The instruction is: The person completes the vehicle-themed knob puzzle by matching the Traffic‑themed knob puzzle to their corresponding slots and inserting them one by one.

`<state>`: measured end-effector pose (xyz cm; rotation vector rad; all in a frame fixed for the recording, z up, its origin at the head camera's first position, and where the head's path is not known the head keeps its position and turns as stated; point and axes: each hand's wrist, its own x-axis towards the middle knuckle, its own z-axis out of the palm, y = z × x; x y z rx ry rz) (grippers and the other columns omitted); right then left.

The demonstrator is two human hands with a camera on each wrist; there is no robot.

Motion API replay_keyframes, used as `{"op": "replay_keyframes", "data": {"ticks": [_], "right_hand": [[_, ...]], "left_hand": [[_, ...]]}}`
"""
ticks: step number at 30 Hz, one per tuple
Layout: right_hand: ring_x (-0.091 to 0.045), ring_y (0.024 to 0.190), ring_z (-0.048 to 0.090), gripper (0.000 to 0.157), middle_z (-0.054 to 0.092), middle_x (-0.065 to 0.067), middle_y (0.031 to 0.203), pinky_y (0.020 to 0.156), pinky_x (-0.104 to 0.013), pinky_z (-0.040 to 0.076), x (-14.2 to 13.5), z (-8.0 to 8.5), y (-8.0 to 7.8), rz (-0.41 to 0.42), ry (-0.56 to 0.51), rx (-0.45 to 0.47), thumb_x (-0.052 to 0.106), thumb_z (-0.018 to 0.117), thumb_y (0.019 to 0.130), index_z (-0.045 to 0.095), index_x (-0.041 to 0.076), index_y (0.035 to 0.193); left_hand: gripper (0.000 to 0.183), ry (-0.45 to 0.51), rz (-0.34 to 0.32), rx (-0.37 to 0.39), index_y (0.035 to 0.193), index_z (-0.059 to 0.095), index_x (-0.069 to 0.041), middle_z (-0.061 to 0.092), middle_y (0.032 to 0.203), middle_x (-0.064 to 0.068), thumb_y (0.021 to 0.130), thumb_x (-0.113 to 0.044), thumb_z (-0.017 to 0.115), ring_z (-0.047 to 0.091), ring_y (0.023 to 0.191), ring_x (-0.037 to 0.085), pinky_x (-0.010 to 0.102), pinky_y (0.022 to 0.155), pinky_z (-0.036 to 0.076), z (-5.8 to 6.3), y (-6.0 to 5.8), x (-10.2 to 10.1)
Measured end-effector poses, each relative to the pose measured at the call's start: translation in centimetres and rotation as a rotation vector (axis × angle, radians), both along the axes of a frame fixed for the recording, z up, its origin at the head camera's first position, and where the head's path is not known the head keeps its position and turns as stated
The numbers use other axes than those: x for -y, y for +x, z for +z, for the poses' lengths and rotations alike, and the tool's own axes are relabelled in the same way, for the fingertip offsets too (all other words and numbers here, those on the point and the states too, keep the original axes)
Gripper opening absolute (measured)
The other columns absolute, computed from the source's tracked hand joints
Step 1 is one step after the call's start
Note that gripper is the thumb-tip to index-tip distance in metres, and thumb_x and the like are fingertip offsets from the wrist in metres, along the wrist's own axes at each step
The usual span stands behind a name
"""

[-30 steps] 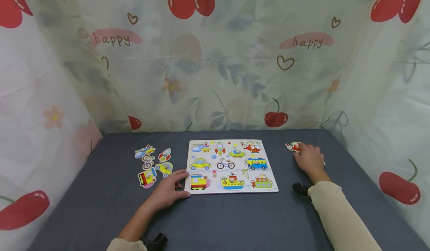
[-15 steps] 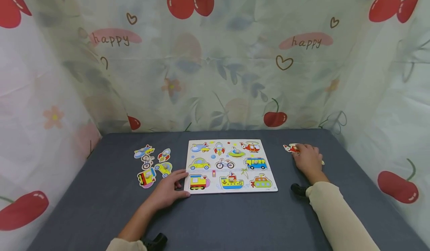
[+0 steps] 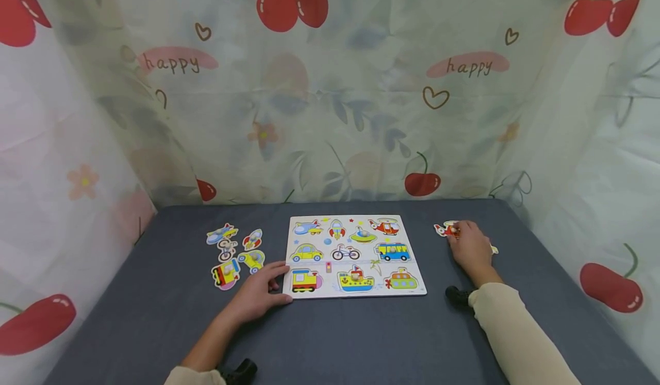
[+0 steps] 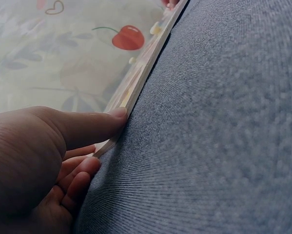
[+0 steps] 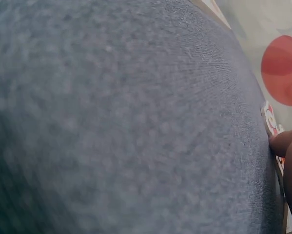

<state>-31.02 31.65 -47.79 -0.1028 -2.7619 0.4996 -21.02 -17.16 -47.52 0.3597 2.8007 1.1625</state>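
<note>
A white knobbed puzzle board (image 3: 330, 289) with vehicle pictures lies in the middle of the table. At its near left corner, my left hand (image 3: 258, 293) holds the edge; the thumb (image 4: 94, 127) lies along the near side in the left wrist view, with fingers curled by the corner. To the right of the board, my right hand (image 3: 470, 250) pinches a red helicopter puzzle piece (image 3: 444, 229) low at the table surface. In the right wrist view only a finger (image 5: 282, 142) and part of that piece show at the right edge. Pale edges of another piece (image 3: 495, 250) peek out beside the right hand.
Left of the board lie several loose pieces: a plane (image 3: 222, 233), a bicycle (image 3: 227, 249), a rocket (image 3: 252, 239), a car (image 3: 251, 260) and a train (image 3: 226, 272). A bus (image 3: 394, 251) and a ship (image 3: 356, 279) with knobs sit in the board. Printed curtains (image 3: 330, 116) surround the table.
My right hand and the helicopter piece have shifted slightly to the left. The left hand stays at the board's corner.
</note>
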Motion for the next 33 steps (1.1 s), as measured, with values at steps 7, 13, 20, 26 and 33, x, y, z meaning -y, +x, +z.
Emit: {"op": "replay_keyframes", "data": {"ticks": [7, 13, 20, 26, 33], "right_hand": [[-0.046, 0.107, 0.052, 0.026, 0.053, -0.025, 0.118, 0.086, -0.061, 0.038, 0.3, -0.3, -0.2, 0.047, -0.032, -0.11, 0.013, 0.07, 0.088, 0.061, -0.003, 0.106], [-0.046, 0.108, 0.051, 0.026, 0.052, -0.026, 0.117, 0.091, -0.058, 0.039, 1.0, -1.0, -0.6, 0.058, -0.062, -0.142, 0.011, 0.072, 0.086, 0.062, -0.004, 0.105], [-0.045, 0.107, 0.052, 0.014, 0.054, -0.025, 0.114, 0.091, -0.057, 0.039, 1.6, -1.4, -1.0, 0.104, -0.093, -0.182, 0.005, 0.065, 0.087, 0.064, -0.004, 0.098], [-0.045, 0.1, 0.055, 0.012, 0.06, -0.025, 0.105, 0.088, -0.056, 0.04, 1.9, -1.0, -1.2, 0.117, -0.072, -0.145, 0.002, 0.061, 0.087, 0.065, -0.004, 0.095], [-0.046, 0.101, 0.054, 0.015, 0.06, -0.028, 0.102, 0.089, -0.055, 0.04, 1.9, -0.8, -1.4, 0.112, -0.084, -0.137, 0.003, 0.062, 0.085, 0.066, -0.008, 0.095]], "left_hand": [[0.066, 0.005, -0.008, 0.003, 0.134, 0.059, -0.008, 0.051, 0.137, 0.004, 0.076, -0.02, 0.085, 0.05, 0.085, 0.012, 0.031, 0.072, 0.043, -0.1, 0.1, 0.0], [0.065, 0.011, -0.005, 0.005, 0.135, 0.058, -0.008, 0.051, 0.137, 0.003, 0.076, -0.02, 0.084, 0.05, 0.086, 0.012, 0.03, 0.073, 0.043, 0.0, 0.2, 0.1], [0.066, 0.01, -0.021, 0.004, 0.135, 0.058, -0.008, 0.051, 0.137, 0.004, 0.076, -0.021, 0.084, 0.05, 0.086, 0.012, 0.03, 0.073, 0.043, -0.1, 0.1, 0.1], [0.065, 0.01, -0.026, 0.002, 0.135, 0.058, -0.008, 0.051, 0.137, 0.004, 0.077, -0.021, 0.084, 0.05, 0.086, 0.012, 0.031, 0.073, 0.043, -0.1, 0.1, 0.1], [0.065, 0.009, -0.012, -0.001, 0.135, 0.059, -0.009, 0.052, 0.137, 0.003, 0.076, -0.02, 0.084, 0.05, 0.086, 0.012, 0.031, 0.073, 0.043, 0.0, 0.1, 0.1]]}}
